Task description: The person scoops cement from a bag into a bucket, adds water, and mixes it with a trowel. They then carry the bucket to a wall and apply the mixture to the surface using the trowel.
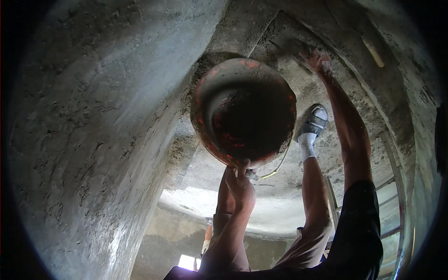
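My left hand (241, 182) is closed on the near rim of a round bucket (275, 77), thumb over the edge. The bucket is crusted with grey cement, with orange-red patches showing through. Its mouth is tilted toward me and the inside is dark, so I cannot tell what it holds. A thin handle with a yellow part hangs along its right side. Stretched out to the far right, my right hand (319, 60) is closed on a trowel (293, 49) low over the rough floor. Motion blurs the trowel's blade.
A rough plastered wall (93, 116) rises on the left, a curved one (415, 70) on the right. A wooden stick (373, 51) is at the far right. My slippered foot (313, 122) stands beside the bucket. Ladder-like rails (396, 200) are at the lower right.
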Demonstrator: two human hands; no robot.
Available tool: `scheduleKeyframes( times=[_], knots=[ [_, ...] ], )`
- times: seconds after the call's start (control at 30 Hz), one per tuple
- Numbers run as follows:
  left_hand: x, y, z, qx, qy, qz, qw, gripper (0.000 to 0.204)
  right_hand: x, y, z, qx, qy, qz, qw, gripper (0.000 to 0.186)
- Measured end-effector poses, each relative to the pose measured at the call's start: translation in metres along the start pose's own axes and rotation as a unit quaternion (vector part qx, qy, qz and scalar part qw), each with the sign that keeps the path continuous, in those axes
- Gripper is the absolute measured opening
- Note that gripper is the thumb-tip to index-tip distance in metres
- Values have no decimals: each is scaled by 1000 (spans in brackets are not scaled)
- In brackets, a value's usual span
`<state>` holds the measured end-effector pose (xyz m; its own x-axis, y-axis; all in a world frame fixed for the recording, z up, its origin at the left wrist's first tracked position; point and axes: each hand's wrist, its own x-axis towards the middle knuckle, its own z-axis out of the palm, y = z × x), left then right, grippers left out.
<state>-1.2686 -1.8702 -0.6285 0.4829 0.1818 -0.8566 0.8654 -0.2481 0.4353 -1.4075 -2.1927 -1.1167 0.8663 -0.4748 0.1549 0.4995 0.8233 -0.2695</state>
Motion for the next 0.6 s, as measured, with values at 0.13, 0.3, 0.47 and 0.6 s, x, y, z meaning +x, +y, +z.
scheduleKeyframes(
  times=[0.13,0.3,0.47,0.6],
  knots=[
    [7,4,-10,17,4,21,1000,36,2,32,26,-39,275,65,958,60],
    [9,-3,0,49,-6,38,998,41,4,24,81,-120,124,-4,985,66],
    [6,-5,12,44,-19,65,997,31,-16,-29,146,696,319,79,638,53],
    [13,3,-5,23,-38,68,997,38,10,-12,277,890,126,220,379,54]
  ],
)
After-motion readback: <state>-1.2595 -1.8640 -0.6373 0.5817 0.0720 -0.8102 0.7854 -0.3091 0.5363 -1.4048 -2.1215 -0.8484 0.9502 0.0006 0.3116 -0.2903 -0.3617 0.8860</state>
